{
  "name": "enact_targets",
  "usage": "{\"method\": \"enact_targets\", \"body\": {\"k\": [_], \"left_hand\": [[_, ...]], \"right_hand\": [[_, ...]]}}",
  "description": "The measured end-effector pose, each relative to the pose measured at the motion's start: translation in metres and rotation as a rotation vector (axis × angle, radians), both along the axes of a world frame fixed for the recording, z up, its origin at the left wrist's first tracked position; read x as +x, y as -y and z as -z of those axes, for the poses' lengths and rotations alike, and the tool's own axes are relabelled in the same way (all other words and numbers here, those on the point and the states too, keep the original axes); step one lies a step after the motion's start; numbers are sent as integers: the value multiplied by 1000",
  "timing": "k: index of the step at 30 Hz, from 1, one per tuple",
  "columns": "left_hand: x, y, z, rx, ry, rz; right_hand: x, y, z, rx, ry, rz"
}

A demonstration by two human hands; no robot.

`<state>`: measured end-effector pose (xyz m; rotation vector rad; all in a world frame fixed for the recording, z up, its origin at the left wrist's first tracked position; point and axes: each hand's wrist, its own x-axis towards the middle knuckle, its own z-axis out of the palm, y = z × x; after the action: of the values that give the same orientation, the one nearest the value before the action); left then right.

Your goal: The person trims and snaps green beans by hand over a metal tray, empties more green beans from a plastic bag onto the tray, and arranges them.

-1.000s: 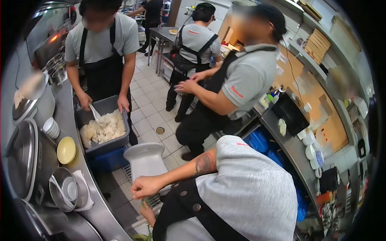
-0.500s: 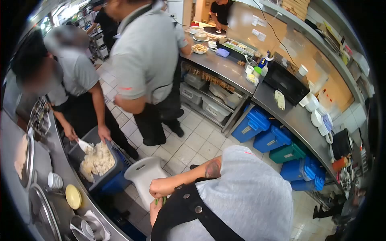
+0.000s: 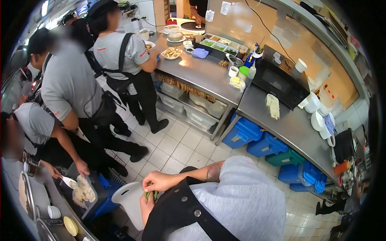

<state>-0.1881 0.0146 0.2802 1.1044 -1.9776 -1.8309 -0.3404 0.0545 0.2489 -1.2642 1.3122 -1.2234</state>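
My left hand [image 3: 147, 208] is closed around a few slender green vegetable pieces [image 3: 152, 195], whose ends stick out above the fingers. Just over them, my right hand [image 3: 160, 181] has its thumb and fingers pinched together; what lies in the pinch, if anything, is too small to make out. Both hands are close together in front of the black apron [image 3: 171, 215]. Beyond them is a white plastic stool [image 3: 128, 197], partly hidden by my hands.
A co-worker with a white scoop [image 3: 69, 182] bends over a grey tub of pale food [image 3: 84, 193] at lower left. Two other people stand by the steel counter [image 3: 193, 69]. Lidded blue bins [image 3: 244, 132] sit under the counter with the microwave [image 3: 279, 78]. Bowls and a yellow dish [image 3: 70, 226] rest at left.
My right hand has lifted slightly off the left, showing more of the green pieces. The standing co-worker has stepped left, revealing another by the counter. The view has shifted.
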Motion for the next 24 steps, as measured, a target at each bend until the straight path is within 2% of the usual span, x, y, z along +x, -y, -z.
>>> {"method": "enact_targets", "body": {"k": [1,3,6,8,10,11,14,17,19,20,21,22,23,24], "left_hand": [[-5,5,13,-78,31,126],[-25,-6,7,-52,72,173],[-48,-7,16,-37,102,270],[-55,-9,28,-32,116,290],[-73,-13,16,-25,131,262],[-74,-9,33,-27,100,268],[-88,-10,39,-155,116,269],[-94,-12,49,-193,109,160],[-96,-15,47,-252,135,110],[-99,-18,39,-279,91,97],[-104,-21,15,-166,132,77],[-100,-22,17,-118,84,59],[-100,-25,8,-49,78,4],[-97,-26,7,53,23,-8]], "right_hand": [[-13,-7,7,70,122,-40],[-37,-21,19,211,366,-121],[-73,-43,15,228,508,-355],[-80,-57,3,209,265,-162],[-84,-64,-2,155,31,47],[-90,-66,-7,121,-36,108],[-105,-66,-19,96,-228,56],[-112,-64,-18,-54,-267,70],[-113,-62,-22,-48,-266,110],[-112,-61,-18,-24,-214,119],[-113,-60,-23,35,-216,133],[-115,-59,-23,123,-86,68],[-117,-56,-12,85,57,10],[-121,-55,-20,305,535,-50]]}}
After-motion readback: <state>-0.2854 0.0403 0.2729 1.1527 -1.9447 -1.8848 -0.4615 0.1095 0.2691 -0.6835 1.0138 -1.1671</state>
